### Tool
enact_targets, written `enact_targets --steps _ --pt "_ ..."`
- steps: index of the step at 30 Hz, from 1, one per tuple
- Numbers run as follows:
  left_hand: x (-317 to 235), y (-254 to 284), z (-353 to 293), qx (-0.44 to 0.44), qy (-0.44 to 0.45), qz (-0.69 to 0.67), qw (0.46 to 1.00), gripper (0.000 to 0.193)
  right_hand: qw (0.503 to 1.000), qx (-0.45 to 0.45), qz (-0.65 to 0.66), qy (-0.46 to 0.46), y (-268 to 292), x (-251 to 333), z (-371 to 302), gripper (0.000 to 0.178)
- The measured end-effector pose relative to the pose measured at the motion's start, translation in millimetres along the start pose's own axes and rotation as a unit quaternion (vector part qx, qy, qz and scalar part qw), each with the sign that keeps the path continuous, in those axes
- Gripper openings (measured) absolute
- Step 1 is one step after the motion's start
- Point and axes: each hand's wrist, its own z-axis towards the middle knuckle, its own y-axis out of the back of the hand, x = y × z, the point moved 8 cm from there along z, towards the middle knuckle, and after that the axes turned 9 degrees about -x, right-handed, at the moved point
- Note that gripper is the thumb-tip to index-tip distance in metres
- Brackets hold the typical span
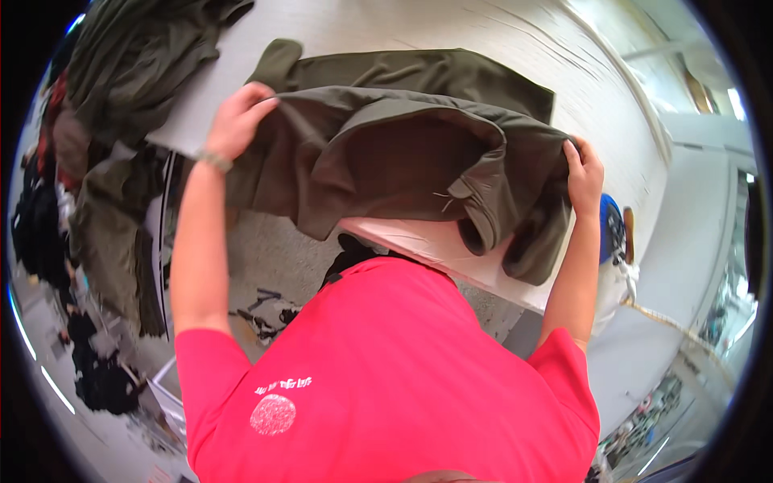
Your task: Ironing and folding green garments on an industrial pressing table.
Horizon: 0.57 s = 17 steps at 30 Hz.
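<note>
A dark olive garment (411,157) is stretched between my hands over the near side of the white-covered table (419,24); whether it is a jacket or trousers I cannot tell. My left hand (240,121) is closed on its upper left edge. At the right end, my right hand (586,173) pinches the other side, thumb on top. The cloth gapes in the middle and shows its inner side, and a pale loose thread hangs there. Its lower folds hang over the table's near edge. A long flat section of olive cloth (427,71) lies just behind it.
More olive cloth (137,64) is heaped on the table's far left corner, and another piece (117,233) hangs below. Dark scraps (270,314) lie on the floor. Beside the table's right edge are a blue round object (609,229) and a white bag (616,294).
</note>
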Motion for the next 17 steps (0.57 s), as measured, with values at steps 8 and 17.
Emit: enact_targets --steps 8,17 --pt "-7 97 -54 -0.032 0.056 -0.168 0.984 0.018 0.946 0.121 0.271 -0.128 79 56 -23 0.028" --pt "-14 -28 -43 -0.214 -0.194 0.271 0.918 0.025 0.976 0.049 -0.207 0.047 -18 -47 -42 0.041"
